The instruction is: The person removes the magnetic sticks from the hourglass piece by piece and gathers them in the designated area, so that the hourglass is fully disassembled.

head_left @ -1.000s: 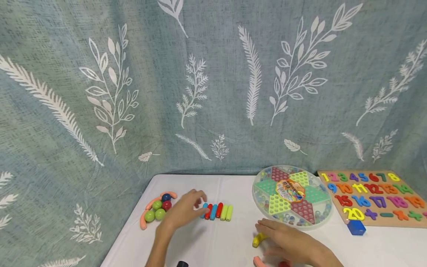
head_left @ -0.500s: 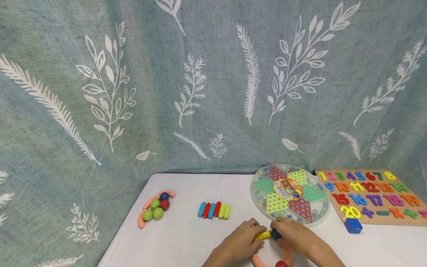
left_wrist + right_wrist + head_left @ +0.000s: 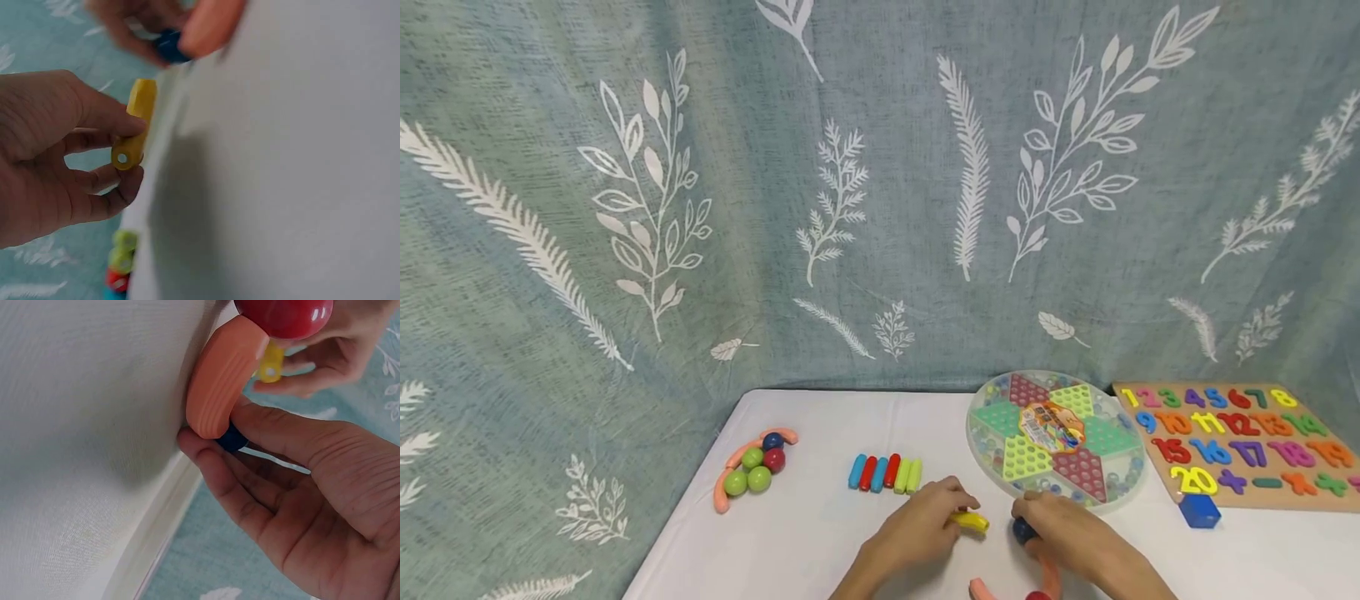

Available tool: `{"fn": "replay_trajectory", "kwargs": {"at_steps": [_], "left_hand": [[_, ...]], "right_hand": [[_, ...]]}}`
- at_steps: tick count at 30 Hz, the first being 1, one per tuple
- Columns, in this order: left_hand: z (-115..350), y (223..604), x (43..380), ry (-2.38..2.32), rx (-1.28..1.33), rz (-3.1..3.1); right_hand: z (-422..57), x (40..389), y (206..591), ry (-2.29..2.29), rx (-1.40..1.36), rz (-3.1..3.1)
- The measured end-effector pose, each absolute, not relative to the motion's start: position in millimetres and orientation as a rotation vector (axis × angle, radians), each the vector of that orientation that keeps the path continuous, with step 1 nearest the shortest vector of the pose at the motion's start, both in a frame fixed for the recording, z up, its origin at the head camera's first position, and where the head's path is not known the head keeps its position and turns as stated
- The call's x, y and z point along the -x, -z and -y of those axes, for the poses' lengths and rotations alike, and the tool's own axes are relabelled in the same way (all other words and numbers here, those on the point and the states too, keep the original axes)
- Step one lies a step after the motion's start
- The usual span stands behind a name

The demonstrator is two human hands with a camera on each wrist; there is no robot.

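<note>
My left hand pinches a short yellow curved piece between thumb and fingers. A hole shows in its near end in the left wrist view. To the right, my right hand holds a dark blue ball, with thumb and fingers around it. A gap separates the yellow piece from the ball. Against the blue ball lies a salmon-orange curved piece, and a red ball meets its other end. Another salmon-orange piece lies at the bottom edge of the head view, partly cut off.
Blue, red and green pegs lie in a row. Farther left, green, red and blue balls rest beside linked orange pieces. A round Chinese checkers board, a number board and a blue cube stand right.
My left hand has left the peg row, moved right and taken the yellow piece. Half a second ago that piece met the blue ball; now it sits slightly left, apart. My right hand has gripped the ball.
</note>
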State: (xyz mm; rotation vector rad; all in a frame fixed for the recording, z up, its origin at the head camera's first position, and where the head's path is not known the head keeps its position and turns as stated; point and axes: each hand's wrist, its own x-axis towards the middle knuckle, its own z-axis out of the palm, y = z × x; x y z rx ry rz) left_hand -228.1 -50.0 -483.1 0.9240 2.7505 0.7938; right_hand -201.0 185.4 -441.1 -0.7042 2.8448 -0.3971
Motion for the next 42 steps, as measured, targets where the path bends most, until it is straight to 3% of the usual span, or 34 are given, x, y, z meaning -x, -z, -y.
{"fn": "replay_trajectory", "kwargs": {"at_steps": [5, 17, 24, 29, 42], "left_hand": [[79, 434, 221, -0.968, -0.808, -2.848], [168, 403, 263, -0.97, -0.695, -3.138], [211, 398, 315, -0.687, -0.922, -2.982], [221, 404, 338, -0.532, -0.845, -2.85], [236, 422, 339, -0.407, -0.67, -2.869]], "right_hand": [[-187, 199, 441, 0.396, 0.689, -2.852], [-187, 200, 438, 0.379, 0.643, -2.868], [-184, 200, 435, 0.381, 0.58, -2.876], [-186, 199, 437, 0.389, 0.617, -2.865], [-184, 197, 436, 0.421, 0.639, -2.849]]}}
